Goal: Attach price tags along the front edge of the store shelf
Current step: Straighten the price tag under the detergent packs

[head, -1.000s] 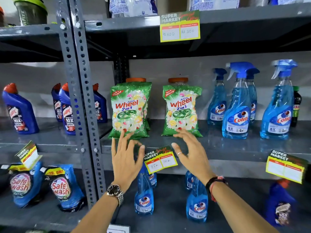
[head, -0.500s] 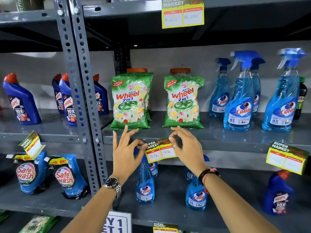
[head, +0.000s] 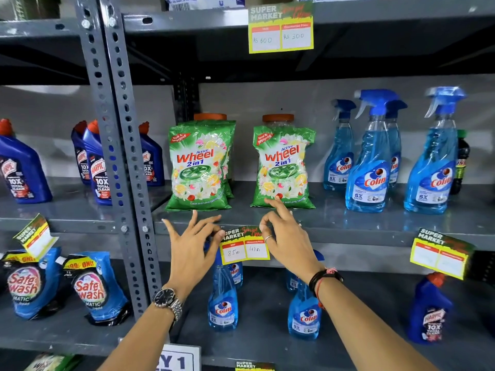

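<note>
A yellow and green price tag [head: 245, 245], hand-marked 85 and 42, hangs on the front edge of the grey middle shelf [head: 353, 238], below two green Wheel detergent bags [head: 199, 167]. My left hand [head: 191, 250] is at the tag's left side with fingers spread, its thumb tip touching the upper left corner. My right hand [head: 288, 238] pinches the tag's upper right corner against the shelf edge between thumb and curled forefinger.
Other tags sit on the top shelf edge [head: 281, 30], at the right [head: 439, 254] and, tilted, at the left [head: 36, 235]. Blue Colin spray bottles [head: 371, 167] stand to the right, Harpic bottles [head: 97, 167] behind the grey perforated upright [head: 120, 145], Safewash pouches [head: 92, 287] below.
Both hands came in from beside the tag onto its upper corners. The tag now hangs straighter against the shelf edge, and my view has moved closer.
</note>
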`<state>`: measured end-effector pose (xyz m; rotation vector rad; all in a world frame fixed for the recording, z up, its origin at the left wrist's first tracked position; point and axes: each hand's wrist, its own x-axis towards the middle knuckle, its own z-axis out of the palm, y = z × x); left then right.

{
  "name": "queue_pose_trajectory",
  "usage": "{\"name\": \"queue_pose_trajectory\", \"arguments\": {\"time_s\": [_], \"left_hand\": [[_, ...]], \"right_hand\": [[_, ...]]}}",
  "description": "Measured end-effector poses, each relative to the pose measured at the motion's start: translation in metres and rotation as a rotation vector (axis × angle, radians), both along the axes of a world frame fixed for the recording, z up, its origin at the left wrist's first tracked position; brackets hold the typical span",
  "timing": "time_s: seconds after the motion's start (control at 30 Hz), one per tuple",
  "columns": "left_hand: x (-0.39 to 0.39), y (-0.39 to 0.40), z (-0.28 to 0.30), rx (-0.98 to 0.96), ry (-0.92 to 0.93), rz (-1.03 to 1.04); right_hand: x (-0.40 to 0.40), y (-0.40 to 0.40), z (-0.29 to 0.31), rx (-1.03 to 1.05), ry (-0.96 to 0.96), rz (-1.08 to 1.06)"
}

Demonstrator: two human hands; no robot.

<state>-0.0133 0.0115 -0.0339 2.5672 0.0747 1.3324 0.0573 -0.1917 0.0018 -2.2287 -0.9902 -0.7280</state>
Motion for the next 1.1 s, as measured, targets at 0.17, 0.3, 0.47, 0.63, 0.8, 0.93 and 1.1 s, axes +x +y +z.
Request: {"name": "queue_pose_trajectory", "arguments": {"time_s": [0.17,0.3,0.47,0.63,0.8,0.93,1.1], "left_hand": [[0.000,0.001,0.003,-0.028,-0.019,0.002],[-0.003,0.005,0.009,-0.025,0.004,-0.013],[-0.006,0.012,0.002,0.004,0.026,-0.069],[-0.005,0.013,0.000,0.041,0.027,-0.043],[-0.002,0.009,0.011,-0.015,-0.081,-0.037],[0.000,0.010,0.014,-0.003,-0.085,-0.011],[0.002,0.009,0.013,-0.011,-0.092,0.018]], "right_hand": [[-0.001,0.000,0.003,0.026,-0.018,0.034],[-0.001,-0.002,0.006,0.018,-0.024,0.058],[0.001,-0.008,-0.001,-0.014,0.035,0.079],[0.001,-0.011,-0.003,-0.073,0.059,0.075],[-0.002,-0.010,0.001,-0.001,0.095,0.046],[-0.004,-0.006,0.000,0.023,0.083,0.003],[-0.005,0.000,0.000,0.014,0.028,-0.057]]}}
